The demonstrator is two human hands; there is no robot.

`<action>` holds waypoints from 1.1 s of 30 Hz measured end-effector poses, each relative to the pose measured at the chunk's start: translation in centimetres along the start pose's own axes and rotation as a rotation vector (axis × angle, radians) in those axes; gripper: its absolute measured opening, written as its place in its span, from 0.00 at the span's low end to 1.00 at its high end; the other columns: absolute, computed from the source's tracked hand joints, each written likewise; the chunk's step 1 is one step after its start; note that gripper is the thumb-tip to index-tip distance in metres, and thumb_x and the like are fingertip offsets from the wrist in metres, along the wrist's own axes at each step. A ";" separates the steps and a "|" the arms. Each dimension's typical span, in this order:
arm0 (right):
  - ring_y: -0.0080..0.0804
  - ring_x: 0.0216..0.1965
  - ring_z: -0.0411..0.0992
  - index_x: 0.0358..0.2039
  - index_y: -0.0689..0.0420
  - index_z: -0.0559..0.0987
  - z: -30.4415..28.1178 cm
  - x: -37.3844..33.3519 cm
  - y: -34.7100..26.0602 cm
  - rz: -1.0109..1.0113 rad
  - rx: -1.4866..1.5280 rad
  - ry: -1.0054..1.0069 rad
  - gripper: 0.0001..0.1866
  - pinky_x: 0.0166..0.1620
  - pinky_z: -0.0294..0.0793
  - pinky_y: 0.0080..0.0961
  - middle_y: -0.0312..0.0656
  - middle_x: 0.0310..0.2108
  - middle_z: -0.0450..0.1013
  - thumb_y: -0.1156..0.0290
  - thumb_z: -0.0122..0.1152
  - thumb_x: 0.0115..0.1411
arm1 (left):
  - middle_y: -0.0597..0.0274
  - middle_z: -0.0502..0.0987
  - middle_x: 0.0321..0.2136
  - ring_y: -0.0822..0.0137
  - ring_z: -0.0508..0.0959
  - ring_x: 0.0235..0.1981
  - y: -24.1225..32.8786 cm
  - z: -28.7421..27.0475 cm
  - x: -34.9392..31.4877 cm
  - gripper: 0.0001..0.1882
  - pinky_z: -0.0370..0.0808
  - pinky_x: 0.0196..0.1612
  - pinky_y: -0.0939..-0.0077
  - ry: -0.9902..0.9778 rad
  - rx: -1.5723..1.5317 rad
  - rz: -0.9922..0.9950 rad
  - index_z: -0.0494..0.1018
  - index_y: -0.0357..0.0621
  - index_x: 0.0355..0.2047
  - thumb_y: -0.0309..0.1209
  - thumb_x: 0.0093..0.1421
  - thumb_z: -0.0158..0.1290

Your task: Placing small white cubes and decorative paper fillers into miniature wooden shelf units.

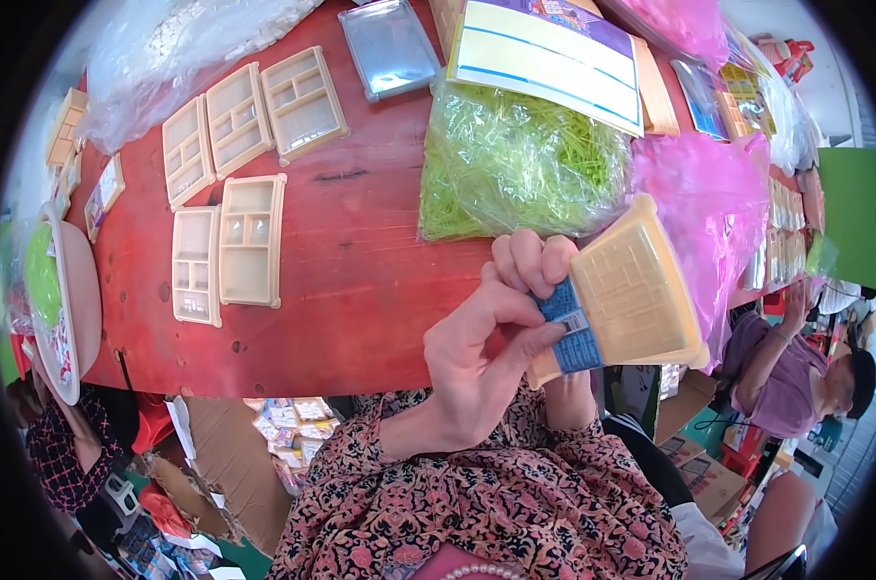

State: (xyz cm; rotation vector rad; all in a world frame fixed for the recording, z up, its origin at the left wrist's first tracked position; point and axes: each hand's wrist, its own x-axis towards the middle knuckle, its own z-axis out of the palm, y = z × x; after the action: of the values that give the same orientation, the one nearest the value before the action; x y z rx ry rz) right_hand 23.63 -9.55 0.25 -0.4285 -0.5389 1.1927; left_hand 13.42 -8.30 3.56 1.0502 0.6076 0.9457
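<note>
While the left hand (pixel 477 358) pinches a small blue packet (pixel 569 333) against the near edge of a cream compartment tray (pixel 631 290), the tray is held up above the near edge of the red bench (pixel 361 280), tilted, its moulded face toward the camera. The left thumb lies over the packet and the fingers (pixel 525 261) curl around the tray's left side. The right hand (pixel 566 398) is mostly hidden under the tray; only its wrist shows below the packet, so I cannot tell how its fingers stand.

Whether the raised tray holds anything in its compartments cannot be told from this side.

On the bench, just beyond the tray, a clear bag of green shredded strips (pixel 515 164) lies full, and a pink plastic bag (pixel 709 213) sits to its right, touching the tray's far corner. To the left, five more cream trays lie flat with all their compartments bare: three in a row (pixel 249 116) farther back and two side by side (pixel 230 246) nearer. A clear grey lidded box (pixel 390 43) rests at the far edge, and a large clear bag of small white pieces (pixel 187 48) sits at the far left. A printed card with blue stripes (pixel 554 58) lies over the green bag's top.
</note>
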 end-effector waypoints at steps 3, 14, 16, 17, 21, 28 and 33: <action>0.21 0.27 0.53 0.28 0.50 0.70 -0.2 0.1 -0.4 0.005 0.030 0.018 0.09 0.31 0.55 0.18 0.27 0.22 0.57 0.62 0.48 0.61 | 0.65 0.71 0.26 0.76 0.69 0.29 0.1 0.3 0.5 0.07 0.66 0.34 0.83 -0.063 0.144 0.125 0.70 0.34 0.28 0.16 0.50 0.57; 0.24 0.26 0.52 0.32 0.56 0.70 -2.0 -0.1 -0.5 -0.048 0.115 -0.009 0.15 0.32 0.54 0.20 0.33 0.23 0.55 0.56 0.50 0.58 | 0.65 0.70 0.30 0.77 0.69 0.32 -0.4 0.4 1.3 0.08 0.66 0.38 0.83 -0.160 -0.011 -0.001 0.69 0.35 0.31 0.16 0.51 0.56; 0.24 0.27 0.53 0.32 0.56 0.70 -2.1 -0.2 -0.7 -0.055 0.098 0.002 0.15 0.32 0.55 0.20 0.33 0.23 0.54 0.56 0.50 0.58 | 0.65 0.70 0.30 0.77 0.69 0.32 -0.4 0.7 1.3 0.08 0.66 0.38 0.83 -0.156 -0.013 -0.011 0.69 0.35 0.31 0.16 0.51 0.56; 0.24 0.27 0.53 0.32 0.56 0.70 -2.2 -0.2 -0.9 -0.062 0.078 0.016 0.15 0.33 0.55 0.20 0.33 0.23 0.54 0.55 0.50 0.58 | 0.65 0.70 0.30 0.77 0.68 0.32 -0.4 0.8 1.4 0.08 0.66 0.38 0.83 -0.153 -0.018 -0.023 0.69 0.35 0.31 0.17 0.52 0.56; 0.25 0.28 0.53 0.31 0.56 0.70 -2.1 0.0 -0.9 -0.082 0.078 -0.015 0.16 0.34 0.55 0.20 0.33 0.24 0.55 0.55 0.50 0.58 | 0.65 0.71 0.31 0.77 0.69 0.32 -0.5 0.8 1.3 0.08 0.66 0.39 0.83 -0.156 0.014 0.006 0.70 0.35 0.31 0.17 0.52 0.56; 0.26 0.30 0.53 0.31 0.58 0.69 -2.2 -0.2 -1.3 -0.072 0.114 0.038 0.17 0.37 0.54 0.21 0.34 0.24 0.55 0.55 0.50 0.58 | 0.65 0.71 0.31 0.78 0.71 0.33 0.2 0.9 2.1 0.07 0.68 0.38 0.85 -0.208 0.102 -0.047 0.71 0.32 0.33 0.17 0.52 0.55; 0.26 0.31 0.53 0.32 0.57 0.69 -2.1 -0.4 -1.1 -0.058 0.079 0.060 0.16 0.37 0.54 0.21 0.34 0.24 0.55 0.55 0.51 0.57 | 0.66 0.71 0.30 0.78 0.71 0.32 0.6 0.4 2.4 0.06 0.68 0.37 0.85 -0.241 0.117 -0.097 0.71 0.32 0.32 0.16 0.52 0.54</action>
State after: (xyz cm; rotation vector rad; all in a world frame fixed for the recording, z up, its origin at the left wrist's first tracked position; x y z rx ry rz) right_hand 25.61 -10.34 -0.80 -0.3774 -0.4482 1.1384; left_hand 14.72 -6.30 4.27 1.2083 0.5127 0.6927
